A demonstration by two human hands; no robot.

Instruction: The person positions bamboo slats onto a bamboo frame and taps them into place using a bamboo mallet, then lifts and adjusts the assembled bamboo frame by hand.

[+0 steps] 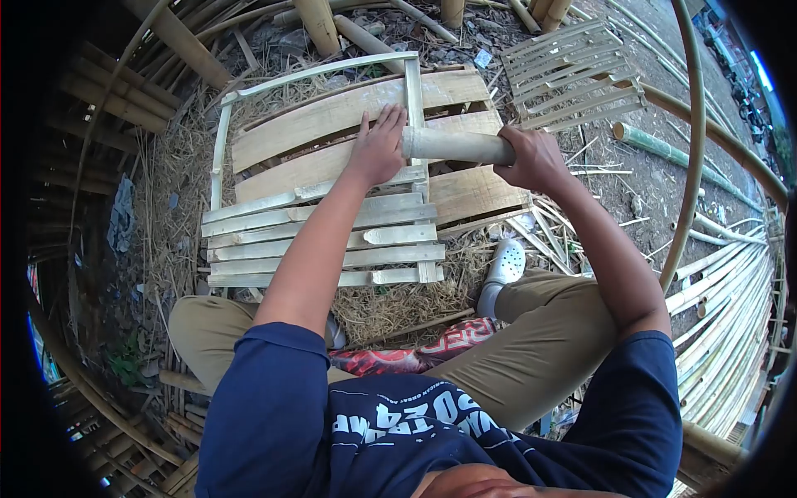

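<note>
My right hand [535, 158] is wrapped round one end of a thick bamboo piece [457, 145], which lies sideways over the wooden boards. Beside its other end, my left hand [380, 148] rests with fingers stretched out near the upright strip [413, 91] of a pale bamboo frame. Several split bamboo slats [324, 236] lie across the lower part of that frame, close together. Beneath frame and hands are wide wooden boards [307, 129] with gaps between them.
A second slatted bamboo panel [573, 70] lies at the upper right. Green bamboo [664, 148] and a large stack of bamboo poles [730, 324] are on the right. Curved poles stand at both sides. A white clog [505, 264] is near the boards' lower edge.
</note>
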